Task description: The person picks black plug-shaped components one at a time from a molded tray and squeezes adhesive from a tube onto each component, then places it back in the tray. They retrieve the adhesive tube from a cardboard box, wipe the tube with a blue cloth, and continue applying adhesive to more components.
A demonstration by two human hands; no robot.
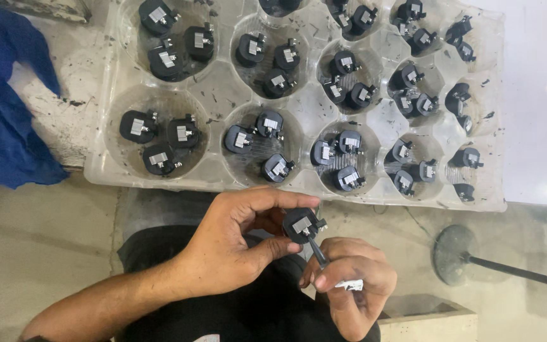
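Item: one small black coil-like part [303, 225] with a grey metal plate on its face, which we find low in the view, just nearer than the near edge of the tray and above a dark-clothed lap. Our left hand [232, 244] holds it, pinched between the thumb below and the forefinger curled over the top. Our right hand [349, 278] sits just to the right and nearer, fingers folded shut around a thin dark tool [317, 251] whose tip touches the underside of the part; a small pale piece shows at the knuckles, too small for us to tell what it is.

Beyond: a clear plastic tray [223, 95] with round wells, lying on the pale bench [64, 114]. Each well holds about three more black parts [159, 136] of the same kind, plates facing up or tilted.

Far left: a blue cloth [1, 107] draped over the bench edge.

Near right, on the floor: a round dark base [454, 253] with a black rod running off to the right.
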